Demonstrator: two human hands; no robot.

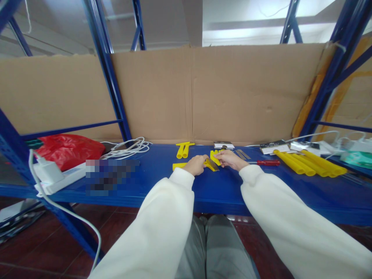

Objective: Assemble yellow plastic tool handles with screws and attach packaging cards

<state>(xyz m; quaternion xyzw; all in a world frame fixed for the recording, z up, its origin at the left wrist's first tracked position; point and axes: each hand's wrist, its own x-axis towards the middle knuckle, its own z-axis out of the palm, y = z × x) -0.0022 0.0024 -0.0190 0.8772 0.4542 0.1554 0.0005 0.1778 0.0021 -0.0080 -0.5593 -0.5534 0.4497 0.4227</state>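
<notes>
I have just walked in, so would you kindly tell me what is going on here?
The person's left hand is holding a yellow-handled tool over a blue surface. The right hand has its fingers at a small yellow piece close by; whether it is gripped is hard to tell. Two yellow T-shaped tools lie behind the left hand, while a red-handled screwdriver and several yellow handles lie to the right.

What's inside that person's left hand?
The left hand holds a yellow tool: its handle sticks out to the left, its flat head to the right. The hand covers the middle, so that part can't be seen.
</notes>
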